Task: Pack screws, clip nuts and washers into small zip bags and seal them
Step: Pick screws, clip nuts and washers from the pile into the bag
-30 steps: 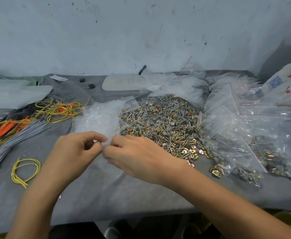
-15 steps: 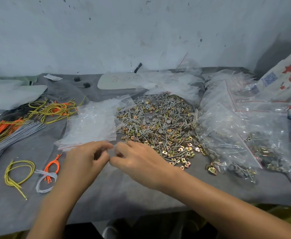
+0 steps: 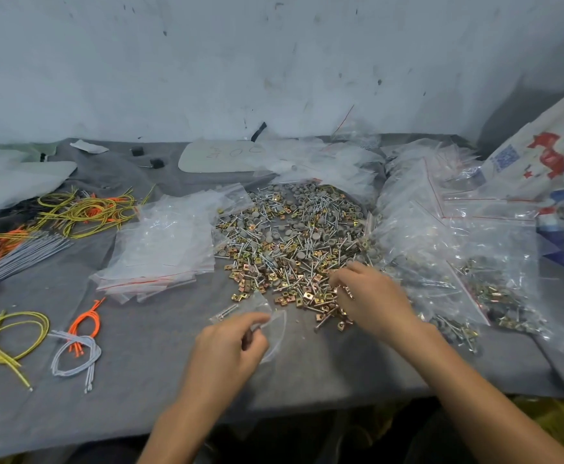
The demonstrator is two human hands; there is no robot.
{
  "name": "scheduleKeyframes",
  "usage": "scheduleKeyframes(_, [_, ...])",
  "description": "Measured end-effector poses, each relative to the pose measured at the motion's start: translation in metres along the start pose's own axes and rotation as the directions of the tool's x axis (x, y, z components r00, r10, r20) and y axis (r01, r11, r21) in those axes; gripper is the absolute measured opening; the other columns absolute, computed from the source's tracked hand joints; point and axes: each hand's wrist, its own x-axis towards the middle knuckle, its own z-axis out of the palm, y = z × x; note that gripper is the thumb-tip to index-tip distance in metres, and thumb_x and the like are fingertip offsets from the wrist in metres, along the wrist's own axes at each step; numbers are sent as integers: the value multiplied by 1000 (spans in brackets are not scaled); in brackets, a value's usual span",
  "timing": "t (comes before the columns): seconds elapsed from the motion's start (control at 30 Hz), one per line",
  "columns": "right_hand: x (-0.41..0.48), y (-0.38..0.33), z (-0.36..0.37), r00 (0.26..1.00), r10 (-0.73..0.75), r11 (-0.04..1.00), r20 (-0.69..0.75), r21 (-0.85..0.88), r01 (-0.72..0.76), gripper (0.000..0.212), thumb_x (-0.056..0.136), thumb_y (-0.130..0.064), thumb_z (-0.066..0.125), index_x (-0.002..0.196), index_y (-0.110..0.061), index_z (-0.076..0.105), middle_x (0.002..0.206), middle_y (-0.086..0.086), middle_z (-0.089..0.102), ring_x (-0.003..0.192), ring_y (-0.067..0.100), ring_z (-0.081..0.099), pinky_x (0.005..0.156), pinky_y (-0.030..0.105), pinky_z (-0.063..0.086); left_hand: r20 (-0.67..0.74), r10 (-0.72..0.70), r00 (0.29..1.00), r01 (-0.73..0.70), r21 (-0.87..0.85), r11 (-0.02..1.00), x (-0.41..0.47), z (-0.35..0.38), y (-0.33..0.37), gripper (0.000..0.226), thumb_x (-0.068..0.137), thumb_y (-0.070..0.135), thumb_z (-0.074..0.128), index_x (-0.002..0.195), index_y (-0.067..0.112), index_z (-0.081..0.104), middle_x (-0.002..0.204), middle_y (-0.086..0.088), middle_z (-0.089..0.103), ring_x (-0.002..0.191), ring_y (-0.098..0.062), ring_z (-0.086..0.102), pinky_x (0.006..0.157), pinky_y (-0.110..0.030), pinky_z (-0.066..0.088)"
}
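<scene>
Item: small zip bag (image 3: 270,329), near centre, just short of the heap. My left hand (image 3: 230,346) pinches its mouth, thumb and forefinger closed on the film.

Item: right hand (image 3: 371,296), palm down, fingers curled into the near edge of the heap of screws, clip nuts and washers (image 3: 290,242). Whether it has caught anything I cannot tell.

Advice: I would hold the mouth gaping and close to the heap, so pieces drop in cleanly.

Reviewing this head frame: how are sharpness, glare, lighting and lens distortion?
Head view: the right hand is motion-blurred, its fingers smearing together; the left hand and the small zip bag it pinches are sharper; the filled bags at right glint with glare, masking contents; the table edge bows from the wide lens; lighting is flat, shadows soft.
</scene>
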Motion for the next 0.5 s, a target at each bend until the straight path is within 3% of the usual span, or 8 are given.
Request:
scheduleKeyframes(0.1, [12,17,3,970,27,993,241,-121,2,32,97,-14,45,119,-30,62,122,-7,57,115,21,52,86,42,53,14,-23,1000,23,4,1000,-1,8,-4,27,83,15,72,102,33,78,55,23,52,57,2,51,59,-21,41])
scheduleKeyframes(0.33, [19,24,9,962,-13,995,271,-88,38,9,96,-19,52,96,-27,55,103,-10,54,100,16,53,79,40,51,38,-54,998,54,5,999,-8,14,-9,27,87,16,69,106,34,77,66,35,56,63,2,55,56,-9,34])
scheduleKeyframes(0.5, [13,28,20,968,-47,985,247,-149,86,7,106,-18,40,105,-19,46,106,-2,47,96,18,44,77,30,33,46,-68,997,69,-18,997,-9,18,-11,27,89,17,68,108,34,76,69,34,57,63,1,56,56,-9,39])
